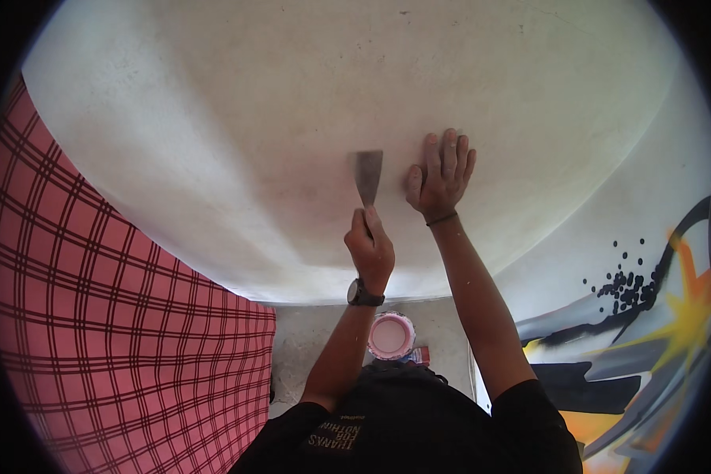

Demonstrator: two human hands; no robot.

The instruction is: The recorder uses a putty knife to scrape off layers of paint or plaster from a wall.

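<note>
My left hand (371,246), with a watch at the wrist, grips the handle of a putty knife (369,175). The knife's wide metal blade points up the picture, against or close to a pale wall (284,106); it is slightly blurred, and whether it touches cannot be told. To its right, my right hand (443,175) rests on the wall with its palm down and fingers spread, holding nothing. Dust whitens its fingers, and a thin dark band circles the wrist. Faint marks and small pits show on the wall's surface.
A pink plaid curtain or cloth (130,308) hangs on the left. Below, on the concrete floor (302,338), stands a round tub (391,336) with pink on its rim, beside a small red and blue packet (420,355). A side wall (604,332) with a spray-painted mural rises on the right.
</note>
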